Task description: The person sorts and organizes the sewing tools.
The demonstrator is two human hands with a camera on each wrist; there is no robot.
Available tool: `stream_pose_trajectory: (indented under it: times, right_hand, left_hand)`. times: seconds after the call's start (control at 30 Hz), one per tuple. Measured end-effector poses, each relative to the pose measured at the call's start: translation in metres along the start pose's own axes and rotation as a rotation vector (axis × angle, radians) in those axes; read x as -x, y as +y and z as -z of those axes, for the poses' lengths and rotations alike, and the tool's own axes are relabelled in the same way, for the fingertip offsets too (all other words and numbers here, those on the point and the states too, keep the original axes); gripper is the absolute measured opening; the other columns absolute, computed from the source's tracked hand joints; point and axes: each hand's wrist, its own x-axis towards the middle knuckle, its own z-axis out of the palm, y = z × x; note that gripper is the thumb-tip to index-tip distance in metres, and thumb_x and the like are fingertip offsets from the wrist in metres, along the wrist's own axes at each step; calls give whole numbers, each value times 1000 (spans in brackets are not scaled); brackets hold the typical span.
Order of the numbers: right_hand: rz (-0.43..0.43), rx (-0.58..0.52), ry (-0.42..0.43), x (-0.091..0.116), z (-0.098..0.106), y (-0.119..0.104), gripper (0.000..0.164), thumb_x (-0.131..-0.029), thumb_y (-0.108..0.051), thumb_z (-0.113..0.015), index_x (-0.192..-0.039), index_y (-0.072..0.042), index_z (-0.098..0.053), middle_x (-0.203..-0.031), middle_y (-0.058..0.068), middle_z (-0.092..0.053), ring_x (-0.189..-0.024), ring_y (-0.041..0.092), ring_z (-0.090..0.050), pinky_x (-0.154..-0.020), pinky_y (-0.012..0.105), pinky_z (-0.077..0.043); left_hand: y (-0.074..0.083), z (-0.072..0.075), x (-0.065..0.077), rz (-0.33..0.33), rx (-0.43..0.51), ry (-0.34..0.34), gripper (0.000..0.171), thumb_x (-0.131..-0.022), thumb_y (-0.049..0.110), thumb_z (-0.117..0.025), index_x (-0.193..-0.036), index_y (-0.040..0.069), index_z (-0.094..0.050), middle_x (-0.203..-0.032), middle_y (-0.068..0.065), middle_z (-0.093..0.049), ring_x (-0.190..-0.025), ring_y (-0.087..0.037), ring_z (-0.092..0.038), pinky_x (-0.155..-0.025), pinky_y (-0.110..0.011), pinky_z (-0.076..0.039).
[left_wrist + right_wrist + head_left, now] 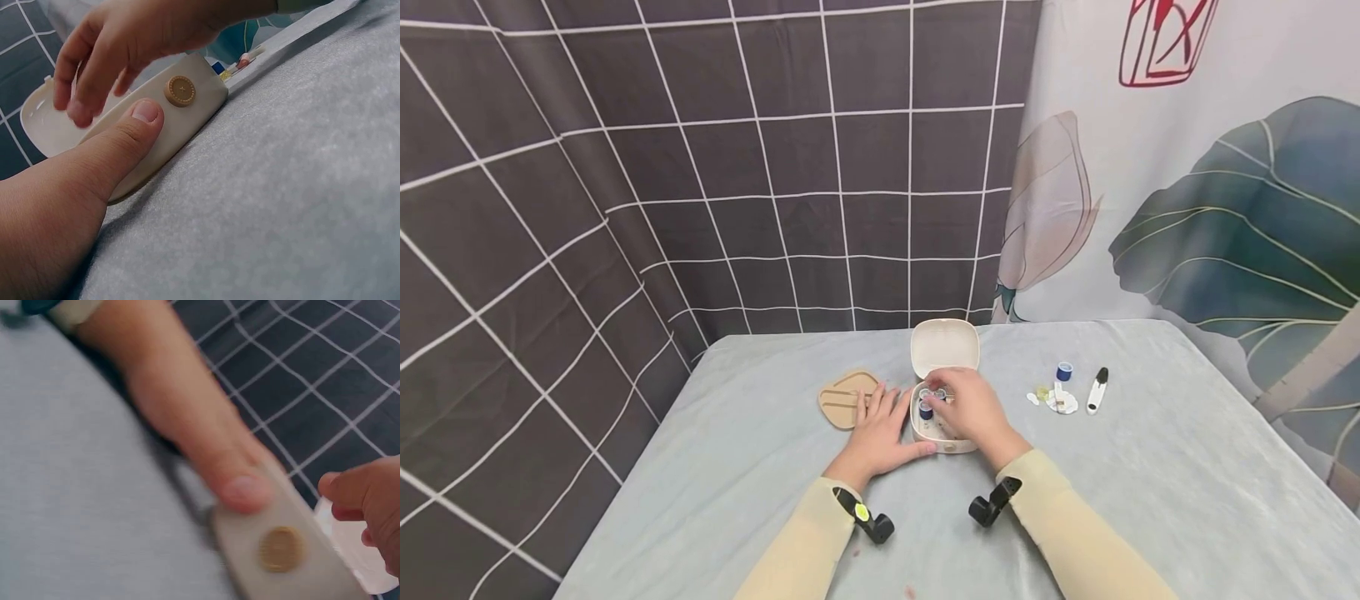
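Observation:
A cream box (945,447) with a round tan button on its front (180,91) stands with its lid (945,343) raised. Dark blue thread spools (926,411) lie inside. My left hand (880,437) rests beside the box, its thumb (140,119) pressed to the front wall and its fingers stretched out along the left side. Those fingertips overlap a tan tray-like piece (837,408) with grooves. Over the box's opening, my right hand (973,404) reaches in from the right with fingers bent loosely downward. Nothing shows between them in the left wrist view.
Right of the box lie a blue spool (1064,372), small white pieces (1063,403) and a slim white tool with a black end (1097,391). A grey cloth (737,467) covers the table. Dark gridded fabric (872,225) hangs behind it.

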Motion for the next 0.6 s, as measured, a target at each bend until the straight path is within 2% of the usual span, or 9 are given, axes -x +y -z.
stream_pose_trajectory:
  times: [0.13, 0.27, 0.43, 0.6]
  right_hand:
    - [-66, -85, 91, -2, 19, 12, 24, -92, -21, -75, -114, -11, -71, -103, 6, -76, -100, 31, -69, -88, 51, -53]
    - [-140, -125, 231, -3, 40, 29, 20, -96, -20, -70, -113, -10, -71, -105, 11, -76, -99, 34, -70, -79, 50, -53]
    - [-208, -107, 397, -1, 61, 56, 17, -96, -16, -68, -109, -6, -72, -104, 15, -75, -96, 35, -70, -79, 49, -51]
    - [-270, -56, 498, 8, 72, 85, 16, -95, -11, -66, -108, -4, -71, -104, 17, -75, -95, 38, -70, -83, 50, -49]
  left_hand:
    - [0, -1, -1, 4, 1, -4, 104, -83, 83, -52, -162, 21, -24, -161, -13, -34, -155, -37, -10, -120, -63, 2]
    - [1, -1, 0, 8, 15, -6, 104, -82, 83, -53, -162, 23, -24, -160, -14, -34, -154, -37, -10, -120, -63, 2]
    - [1, -1, 1, 16, 15, -8, 103, -82, 82, -54, -162, 25, -23, -160, -13, -35, -155, -37, -10, -121, -63, 2]
    - [1, 0, 0, 19, 22, -8, 103, -82, 82, -54, -163, 26, -23, -160, -13, -34, -155, -37, -10, -120, -63, 2]
